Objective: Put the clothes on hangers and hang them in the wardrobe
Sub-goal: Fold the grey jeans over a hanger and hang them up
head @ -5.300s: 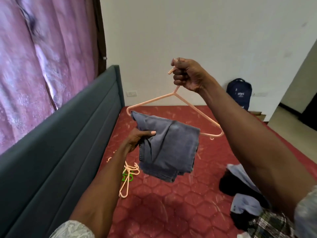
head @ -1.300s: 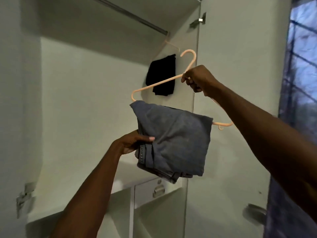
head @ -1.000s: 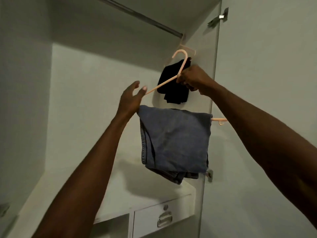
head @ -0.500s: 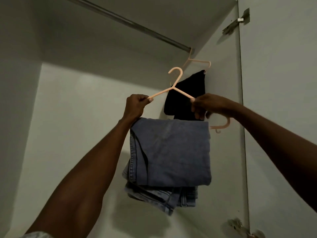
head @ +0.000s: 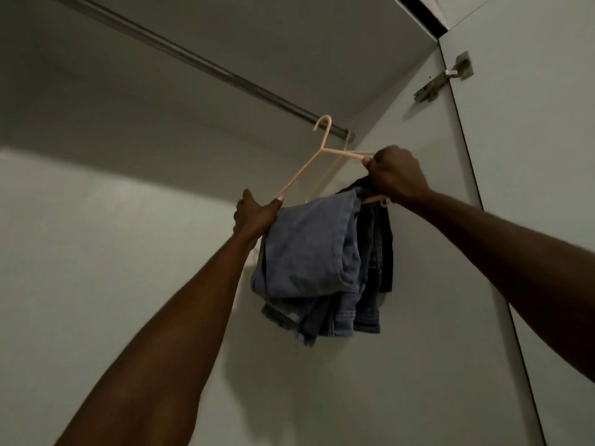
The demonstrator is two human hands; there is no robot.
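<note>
Both arms raised, left hand (head: pixel 256 214) — right hand (head: pixel 394 175) — fingers curled, gripping

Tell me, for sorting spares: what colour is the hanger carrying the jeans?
Pale peach-pink hanger, shown in the head view.

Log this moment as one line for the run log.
left hand: grips hanger | right hand: grips hanger | jeans: draped on it | hook: at rail, not clearly on
</note>
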